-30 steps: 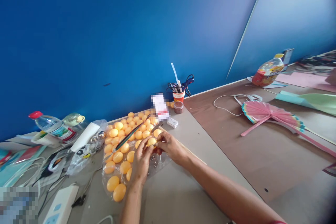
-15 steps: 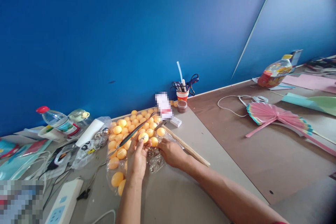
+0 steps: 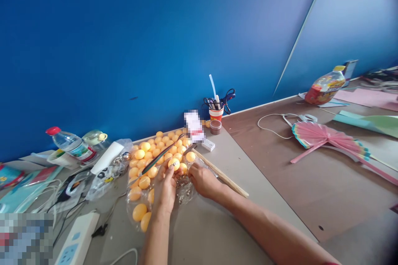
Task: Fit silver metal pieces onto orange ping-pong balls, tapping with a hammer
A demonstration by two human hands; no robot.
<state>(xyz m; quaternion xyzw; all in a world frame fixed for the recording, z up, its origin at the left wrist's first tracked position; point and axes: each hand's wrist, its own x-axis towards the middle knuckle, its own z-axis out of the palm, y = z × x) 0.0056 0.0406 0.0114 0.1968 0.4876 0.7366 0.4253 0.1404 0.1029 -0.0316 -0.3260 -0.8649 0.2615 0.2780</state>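
My left hand [image 3: 166, 186] has its fingers closed round an orange ping-pong ball [image 3: 174, 163], with a small mark on the near side. My right hand [image 3: 203, 180] is bent into a pinch just right of it; what sits between its fingertips is too small to see. Below and between the hands lies a small clear plastic bag [image 3: 185, 193] with little shiny bits in it. Several orange balls fill a large clear bag [image 3: 129, 203] to the left and behind. A single orange ball [image 3: 190, 157] rests beyond my right hand.
A dark strip-like tool [image 3: 160, 156] lies across the balls. Wooden sticks [image 3: 225, 176] and a small white box [image 3: 208, 145] are to the right. Behind stands a cup of pens [image 3: 216, 114]. A power strip [image 3: 76, 240], bottle [image 3: 73, 145] and cables lie left; a pink paper fan [image 3: 329, 140] lies right.
My left hand has shifted slightly right with the ball, closer to my right hand. My right hand's fingers have drawn in a little.
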